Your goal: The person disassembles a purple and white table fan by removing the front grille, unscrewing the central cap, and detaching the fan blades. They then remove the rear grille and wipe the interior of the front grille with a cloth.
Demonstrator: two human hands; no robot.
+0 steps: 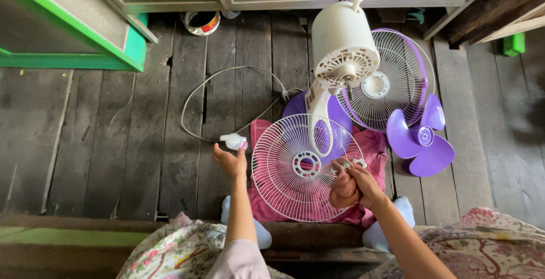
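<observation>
The white wire fan guard (307, 166) lies flat on a pink cloth (377, 145) spread over the dark plank floor (113, 137), just in front of the person's knees. The right hand (359, 183) clenches a brownish rag (343, 191) and presses it to the guard's right rim. The left hand (230, 160) grasps a small white spray bottle (234, 141) just left of the guard. Behind stand the fan's motor head (343, 43), a second guard (386, 80) and purple blades (421, 137).

White wire fan grille (301, 165) flat on pink cloth; small white spray bottle (234, 141) just left, upright.
</observation>
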